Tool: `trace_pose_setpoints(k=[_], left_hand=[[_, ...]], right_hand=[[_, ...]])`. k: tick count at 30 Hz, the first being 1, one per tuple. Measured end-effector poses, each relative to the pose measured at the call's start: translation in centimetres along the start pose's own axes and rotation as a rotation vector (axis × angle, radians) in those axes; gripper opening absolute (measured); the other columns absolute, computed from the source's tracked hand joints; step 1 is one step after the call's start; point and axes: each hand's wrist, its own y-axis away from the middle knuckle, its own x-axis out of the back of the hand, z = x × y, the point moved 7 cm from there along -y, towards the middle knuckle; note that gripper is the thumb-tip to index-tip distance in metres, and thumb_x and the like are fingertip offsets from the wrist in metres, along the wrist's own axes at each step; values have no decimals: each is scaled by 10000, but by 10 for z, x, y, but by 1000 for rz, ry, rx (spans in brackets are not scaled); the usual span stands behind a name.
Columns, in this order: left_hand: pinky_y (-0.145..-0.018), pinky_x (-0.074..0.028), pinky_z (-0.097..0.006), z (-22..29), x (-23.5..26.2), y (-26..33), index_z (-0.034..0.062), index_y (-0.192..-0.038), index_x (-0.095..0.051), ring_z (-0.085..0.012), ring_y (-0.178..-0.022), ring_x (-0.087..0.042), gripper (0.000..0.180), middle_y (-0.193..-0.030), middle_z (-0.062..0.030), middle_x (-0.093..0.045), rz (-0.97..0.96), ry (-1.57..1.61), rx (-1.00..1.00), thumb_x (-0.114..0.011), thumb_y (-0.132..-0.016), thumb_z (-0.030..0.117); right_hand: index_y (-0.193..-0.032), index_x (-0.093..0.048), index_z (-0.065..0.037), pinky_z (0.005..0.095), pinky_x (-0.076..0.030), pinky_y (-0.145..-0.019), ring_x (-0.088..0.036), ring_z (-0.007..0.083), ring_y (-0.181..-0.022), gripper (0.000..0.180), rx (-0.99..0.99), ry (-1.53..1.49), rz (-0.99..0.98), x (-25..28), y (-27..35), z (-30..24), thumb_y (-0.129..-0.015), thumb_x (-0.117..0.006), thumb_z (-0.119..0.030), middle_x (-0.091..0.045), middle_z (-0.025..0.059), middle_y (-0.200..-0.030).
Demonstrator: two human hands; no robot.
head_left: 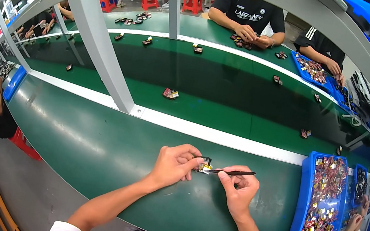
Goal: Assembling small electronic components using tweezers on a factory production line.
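Green bench, near edge: small part (204, 167) under work.
Left hand (173, 164) fingers clamped on part; right hand (240, 190) pinching black tweezers (234, 172) (tip at part), blue tray (300, 206) at right edge.

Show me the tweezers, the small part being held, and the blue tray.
tweezers (236, 173), head view, middle of the dark shaft
small part (204, 168), head view, its yellow body
blue tray (300, 206), head view, left rim
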Motion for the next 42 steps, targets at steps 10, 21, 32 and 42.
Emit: trace_pose_setpoints(k=[10, 21, 32, 42], left_hand=[[-414, -460, -232, -2, -15, 6, -57, -999, -688, -97, -514, -650, 162, -733, -106, -728, 12, -29, -59, -732, -929, 82], [-510, -573, -262, -1, -25, 8, -102, -1096, -637, -164, -625, -712, 172, -832, -141, -726, -24, 38, -114, -667, -966, 6], [-510, -574, -258, 2, -25, 10, -99, -1080, -644, -161, -624, -714, 159, -840, -145, -730, -12, 36, -182, -671, -964, 6], [-431, -496, -229, -15, -25, 4, -73, -1135, -674, -132, -591, -684, 219, -875, -114, -719, -111, 214, 42, -662, -988, 88]], right_hand=[[-933, -726, 20, 196, -276, -460, -412, -8, -475, 113, 43, 180, 1, 4, 6, 6, -841, -793, 15, -614, -31, -617], [-980, -674, 36, 189, -292, -420, -455, 6, -485, 126, -168, -24, -18, 6, 5, 14, -880, -748, 12, -665, 40, -743], [-987, -662, 25, 185, -264, -402, -451, 1, -489, 107, -246, -109, 2, 2, 5, 14, -900, -724, 14, -671, 45, -743], [-977, -678, 30, 179, -337, -506, -488, 2, -593, 108, -168, -50, -36, 5, 4, 14, -889, -740, 44, -644, 0, -760]])
